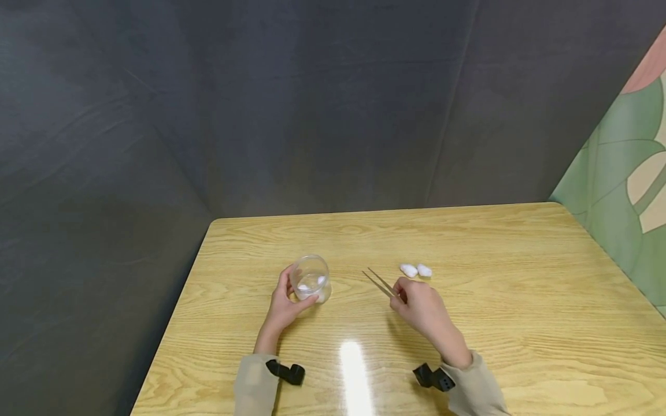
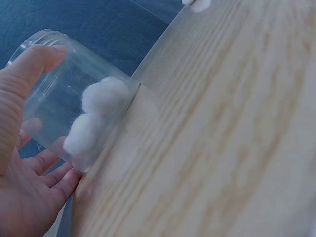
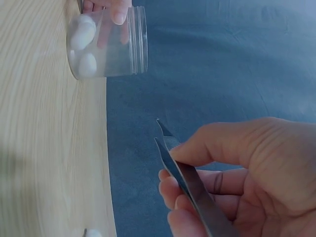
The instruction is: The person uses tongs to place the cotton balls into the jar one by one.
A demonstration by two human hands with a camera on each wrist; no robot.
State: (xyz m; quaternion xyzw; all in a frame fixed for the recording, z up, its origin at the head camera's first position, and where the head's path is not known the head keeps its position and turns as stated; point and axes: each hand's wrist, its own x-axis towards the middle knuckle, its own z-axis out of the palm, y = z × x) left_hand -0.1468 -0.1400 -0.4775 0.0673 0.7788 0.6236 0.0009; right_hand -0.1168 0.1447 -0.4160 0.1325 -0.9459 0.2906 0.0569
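My left hand [image 1: 283, 308] is wrapped around a clear plastic jar [image 1: 310, 269], thumb near the threaded rim and fingers along its far side. The jar stands upright on the table without a lid, and white cotton balls [image 2: 106, 95] lie at its bottom. In my right hand [image 1: 424, 307] a pair of metal tweezers [image 3: 195, 185] is pinched between thumb and fingers. Their tips are apart with nothing between them, pointing toward the jar across a stretch of table. Just beyond the right hand lie two more cotton balls, a left one [image 1: 408, 270] and a right one [image 1: 424, 270].
Everything stands on a light wood-grain table [image 1: 499, 248]. A dark padded wall [image 1: 322, 104] rises behind its far edge and along the left. At the right is a green leaf-patterned surface [image 1: 614, 173]. Black camera mounts [image 1: 434, 378] sit on both wrists.
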